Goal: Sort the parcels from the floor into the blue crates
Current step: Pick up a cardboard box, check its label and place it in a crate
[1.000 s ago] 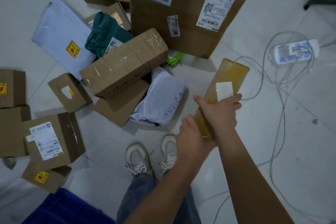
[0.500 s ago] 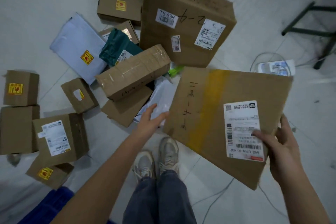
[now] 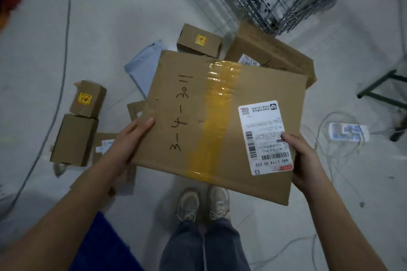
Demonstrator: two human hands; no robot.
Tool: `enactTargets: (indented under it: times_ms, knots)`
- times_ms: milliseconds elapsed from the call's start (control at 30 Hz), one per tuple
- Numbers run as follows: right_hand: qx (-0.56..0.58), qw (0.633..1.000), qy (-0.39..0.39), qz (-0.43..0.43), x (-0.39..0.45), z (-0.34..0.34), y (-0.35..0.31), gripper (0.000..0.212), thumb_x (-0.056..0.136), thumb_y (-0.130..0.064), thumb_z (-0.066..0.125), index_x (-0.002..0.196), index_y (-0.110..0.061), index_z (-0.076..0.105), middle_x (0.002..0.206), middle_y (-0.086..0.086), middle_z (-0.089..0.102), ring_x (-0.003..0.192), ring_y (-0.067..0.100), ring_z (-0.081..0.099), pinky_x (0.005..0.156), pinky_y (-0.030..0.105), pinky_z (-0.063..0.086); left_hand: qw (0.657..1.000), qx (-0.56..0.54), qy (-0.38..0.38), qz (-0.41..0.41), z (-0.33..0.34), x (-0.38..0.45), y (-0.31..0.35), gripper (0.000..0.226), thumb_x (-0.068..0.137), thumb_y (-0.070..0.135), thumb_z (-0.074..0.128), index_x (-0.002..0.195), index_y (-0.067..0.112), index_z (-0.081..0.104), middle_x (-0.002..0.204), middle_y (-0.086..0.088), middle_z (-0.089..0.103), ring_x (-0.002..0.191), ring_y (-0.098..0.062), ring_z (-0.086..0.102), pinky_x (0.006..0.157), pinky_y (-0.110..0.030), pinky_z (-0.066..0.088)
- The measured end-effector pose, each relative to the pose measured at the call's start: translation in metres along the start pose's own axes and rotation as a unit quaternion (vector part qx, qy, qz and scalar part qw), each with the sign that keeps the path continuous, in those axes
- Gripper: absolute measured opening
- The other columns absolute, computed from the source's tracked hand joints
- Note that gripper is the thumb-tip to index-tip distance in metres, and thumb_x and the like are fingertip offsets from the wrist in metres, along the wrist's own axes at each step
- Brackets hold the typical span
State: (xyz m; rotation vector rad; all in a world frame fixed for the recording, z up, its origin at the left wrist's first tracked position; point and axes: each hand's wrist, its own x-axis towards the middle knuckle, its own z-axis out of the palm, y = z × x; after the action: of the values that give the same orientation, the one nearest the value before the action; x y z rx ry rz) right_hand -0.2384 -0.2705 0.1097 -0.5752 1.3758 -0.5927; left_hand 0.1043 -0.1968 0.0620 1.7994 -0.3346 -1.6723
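Both hands, left hand [image 3: 130,145] and right hand [image 3: 306,160], grip opposite edges of a flat cardboard parcel [image 3: 198,121], thumbs on top; glossy yellow tape, white label.

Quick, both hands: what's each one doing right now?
Left hand: grips the left edge of the flat cardboard parcel.
Right hand: grips its right edge, thumb on the label.

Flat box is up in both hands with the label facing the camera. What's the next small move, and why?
Probably swing the flat cardboard box down and to the left, toward the blue crate by the left arm. The left hand and right hand grip its opposite edges, it is clear of the floor, and its label already shows.
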Motion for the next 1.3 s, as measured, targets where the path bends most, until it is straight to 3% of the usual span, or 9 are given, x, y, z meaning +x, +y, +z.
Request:
enactTargets:
  times_ms: [233,400,600,767,867,967,1067,1133,1300]
  knots:
    - [-0.203,0.977,-0.037,0.057,0.038,0.057,-0.008,0.053,0.093,-0.061,0.025,0.114,-0.032,0.064,0.106,-0.005,0.073,0.093,0.008,0.07,0.072,0.027,0.052,0.982,-0.146,0.097,0.063,-0.035,-0.03,-0.03,0.062,0.065,0.058,0.065,0.12,0.03,0.062,0.114,0.001,0.07,0.102,-0.019,0.067,0.083,-0.037,0.055]
    - [-0.209,0.976,-0.036,0.05,0.04,0.095,-0.009,0.051,0.09,-0.066,0.028,0.088,-0.034,0.068,0.08,-0.009,0.076,0.072,0.007,0.072,0.047,0.017,0.053,0.961,-0.223,0.152,0.062,-0.043,-0.056,-0.054,0.067,0.049,0.069,0.074,0.108,0.039,0.065,0.119,0.005,0.067,0.111,-0.02,0.062,0.097,-0.046,0.048]
    - [-0.279,0.957,-0.08,0.005,0.001,0.135,-0.039,0.064,0.081,-0.074,0.032,0.128,-0.035,0.051,0.12,-0.003,0.064,0.111,0.018,0.06,0.097,0.043,0.045,0.929,-0.281,0.23,0.069,-0.054,-0.125,-0.064,0.054,0.063,0.064,0.07,0.109,0.038,0.063,0.118,0.004,0.067,0.109,-0.021,0.063,0.097,-0.048,0.047]
    - [-0.328,0.938,-0.107,-0.033,-0.075,0.166,-0.089,0.077,0.075,-0.08,0.037,0.137,-0.034,0.044,0.141,-0.002,0.05,0.13,0.023,0.046,0.111,0.046,0.031,0.904,-0.305,0.286,0.083,-0.049,-0.228,-0.044,0.058,0.072,0.064,0.062,0.122,0.036,0.058,0.108,0.008,0.071,0.101,-0.016,0.066,0.071,-0.032,0.057]
    - [-0.384,0.912,-0.135,-0.038,-0.131,0.188,-0.119,0.093,0.067,-0.088,0.028,0.145,-0.036,0.03,0.154,-0.008,0.028,0.143,0.022,0.025,0.117,0.053,0.01,0.88,-0.332,0.328,0.087,-0.04,-0.307,-0.035,0.062,0.069,0.068,0.063,0.12,0.032,0.061,0.112,0.005,0.07,0.103,-0.017,0.065,0.083,-0.036,0.054]
    - [-0.375,0.916,-0.141,-0.011,-0.195,0.207,-0.143,0.116,0.044,-0.09,0.044,0.143,-0.03,0.036,0.152,-0.001,0.032,0.136,0.024,0.036,0.111,0.049,0.029,0.848,-0.359,0.377,0.099,-0.029,-0.39,-0.036,0.059,0.065,0.068,0.064,0.111,0.031,0.066,0.107,0.002,0.072,0.097,-0.017,0.068,0.082,-0.039,0.054]
    - [-0.346,0.894,-0.28,-0.046,-0.262,0.225,-0.151,0.055,0.08,-0.067,0.047,0.113,-0.027,0.064,0.099,0.0,0.074,0.084,0.008,0.071,0.078,0.036,0.049,0.807,-0.386,0.429,0.123,-0.016,-0.474,-0.046,0.051,0.068,0.066,0.065,0.107,0.033,0.069,0.105,0.005,0.073,0.095,-0.014,0.069,0.078,-0.035,0.054]
    - [-0.352,0.86,-0.364,-0.058,-0.304,0.234,-0.146,0.043,0.091,-0.055,0.039,0.086,-0.027,0.071,0.072,-0.006,0.075,0.061,0.007,0.07,0.062,0.03,0.046,0.774,-0.411,0.463,0.133,-0.005,-0.527,-0.063,0.052,0.063,0.068,0.066,0.104,0.035,0.07,0.102,0.008,0.074,0.092,-0.012,0.07,0.071,-0.032,0.054]
    - [-0.355,0.775,-0.523,-0.022,-0.407,0.246,-0.109,0.056,0.095,-0.051,0.027,0.088,-0.027,0.077,0.096,0.004,0.075,0.085,0.019,0.072,0.063,0.027,0.057,0.678,-0.487,0.536,0.126,0.027,-0.642,-0.13,0.038,0.068,0.066,0.064,0.093,0.037,0.072,0.095,0.01,0.075,0.087,-0.011,0.07,0.068,-0.032,0.051]
